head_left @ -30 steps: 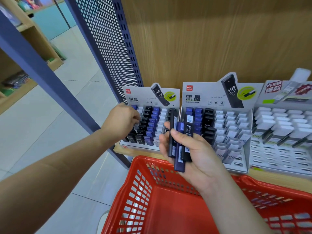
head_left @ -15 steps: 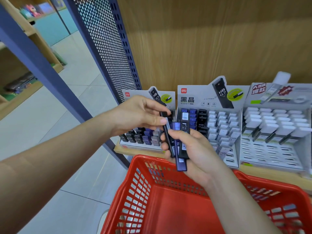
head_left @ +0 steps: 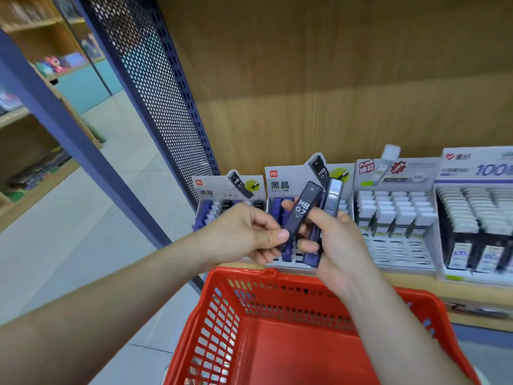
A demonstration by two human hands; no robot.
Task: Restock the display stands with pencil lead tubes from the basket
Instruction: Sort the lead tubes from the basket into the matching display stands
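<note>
My left hand (head_left: 244, 234) pinches a black lead tube marked HB 0.7 (head_left: 301, 211) between thumb and fingers, tilted up to the right. Close beside it, my right hand (head_left: 336, 243) grips a small bundle of dark blue and black lead tubes (head_left: 331, 200), upright. Both hands hover above the far rim of the red basket (head_left: 249, 276). Behind them on the shelf stand two grey display stands: the left one (head_left: 222, 190) and the middle one (head_left: 280, 187), both holding blue and black tubes. What lies inside the basket is largely hidden by my right arm.
A third stand (head_left: 394, 212) with white-capped tubes and a fourth box (head_left: 474, 218) sit to the right on the wooden shelf (head_left: 416, 282). A blue perforated metal panel (head_left: 155, 87) and post (head_left: 63, 129) rise at left. Tiled floor and other shelves lie beyond.
My left hand left the left stand, came to the bundle and drew one black tube out of it. The view has tilted up and shifted right, so the stands appear lower.
</note>
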